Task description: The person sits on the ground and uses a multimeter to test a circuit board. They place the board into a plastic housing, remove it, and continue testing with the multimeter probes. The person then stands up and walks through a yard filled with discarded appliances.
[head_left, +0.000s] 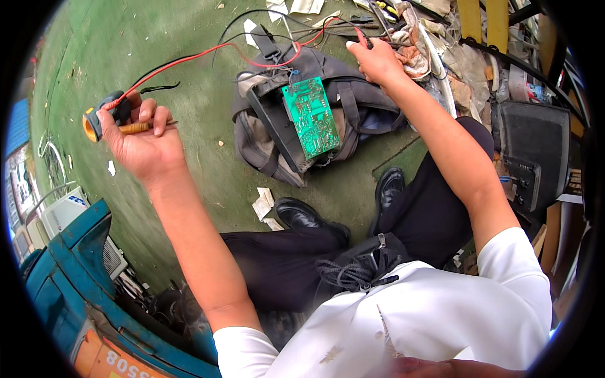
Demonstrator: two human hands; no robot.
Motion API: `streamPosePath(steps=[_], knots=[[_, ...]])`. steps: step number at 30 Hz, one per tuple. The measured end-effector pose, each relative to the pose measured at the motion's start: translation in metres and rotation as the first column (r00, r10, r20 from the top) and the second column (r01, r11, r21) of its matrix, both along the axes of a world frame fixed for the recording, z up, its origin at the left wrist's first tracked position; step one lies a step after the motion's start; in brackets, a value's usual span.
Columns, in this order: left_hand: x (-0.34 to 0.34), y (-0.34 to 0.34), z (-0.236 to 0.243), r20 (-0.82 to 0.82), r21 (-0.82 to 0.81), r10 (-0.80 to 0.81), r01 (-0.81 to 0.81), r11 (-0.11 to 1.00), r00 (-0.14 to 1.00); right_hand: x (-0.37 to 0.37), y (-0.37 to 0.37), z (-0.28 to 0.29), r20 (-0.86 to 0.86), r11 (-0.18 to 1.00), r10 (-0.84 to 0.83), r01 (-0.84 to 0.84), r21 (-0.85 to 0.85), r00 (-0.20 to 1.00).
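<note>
My left hand [140, 142] is raised at the left and grips a round yellow-and-dark multimeter [101, 118] together with a wooden-handled tool [135, 128]. Red and black leads [189, 58] run from the meter across the green floor [120, 50]. My right hand [377, 61] reaches far forward and pinches the red probe [361, 36] near a heap of tools and wires. Between the hands a green circuit board [311, 117] lies on a dark tray propped on a grey bag [353, 107].
A blue machine housing [69, 283] stands at the lower left. Black speaker-like boxes [535, 157] and cluttered scrap [454, 63] fill the right side. My legs in dark trousers and black shoes [305, 217] stretch over the floor, with paper scraps [263, 205] beside them.
</note>
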State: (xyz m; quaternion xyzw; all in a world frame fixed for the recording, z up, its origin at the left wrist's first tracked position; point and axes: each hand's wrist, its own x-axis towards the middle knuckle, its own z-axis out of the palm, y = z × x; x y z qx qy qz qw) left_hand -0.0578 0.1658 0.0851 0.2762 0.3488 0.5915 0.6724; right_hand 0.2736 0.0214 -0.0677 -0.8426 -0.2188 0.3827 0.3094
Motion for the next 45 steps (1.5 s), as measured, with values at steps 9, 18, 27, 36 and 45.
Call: streamPosePath(steps=[9, 18, 27, 36, 45], knots=[[0.054, 0.001, -0.002, -0.112, 0.035, -0.192, 0.197, 0.98, 0.975, 0.026, 0.023, 0.047, 0.061, 0.823, -0.005, -0.031, 0.568, 0.998], [0.188, -0.067, -0.051, -0.457, -0.283, -0.631, 0.57, 0.771, 0.627, 0.031, 0.018, 0.088, -0.163, 0.809, 0.315, -0.174, 0.561, 0.935], [0.222, -0.135, -0.109, -0.864, -0.198, -0.468, 0.73, 0.654, 0.186, 0.057, -0.005, 0.019, 0.037, 0.957, 0.244, -0.246, 0.156, 0.969], [0.143, -0.14, -0.08, -0.5, -0.699, -0.809, 0.408, 0.587, 0.307, 0.103, -0.016, -0.012, 0.137, 0.942, 0.223, -0.178, -0.284, 0.965], [0.137, -0.136, -0.064, -0.523, -0.556, -0.651, 0.359, 0.75, 0.55, 0.009, -0.022, 0.07, -0.064, 0.875, 0.445, -0.418, 0.243, 0.893]])
